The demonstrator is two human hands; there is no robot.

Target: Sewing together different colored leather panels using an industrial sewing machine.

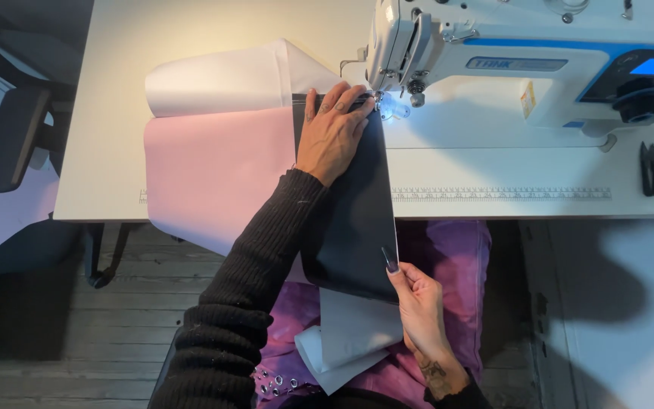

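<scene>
A: Where did the dark, smooth rectangular fabric panel (353, 220) lie?

B: Over the front edge of the white bench (107, 151), its far end under the presser foot of the white-and-blue sewing machine (493, 60), its near end hanging off toward the person's lap. A pale pink sheet of fabric (213, 174) lay under it to the left, with a white folded piece (228, 79) behind that.

A: And the hands?

B: The left hand (332, 132) lay flat and open, fingers spread, pressing the panel's far end just beside the needle. The right hand (421, 303) pinched the panel's near right corner between thumb and fingers, below the bench's front edge.

A: How would that be done well?

B: Probably by keeping the right edge straight and lightly taut between both hands, fingertips clear of the needle, and letting the machine feed the cloth rather than dragging it.

A: What couldn't be made out?

B: The needle itself was lost in the lamp's glare. The machine's right end was cut off, and whether a seam already ran along the edge could not be told. White pieces (350, 333) on the purple lap cloth (448, 257) were partly hidden.
</scene>
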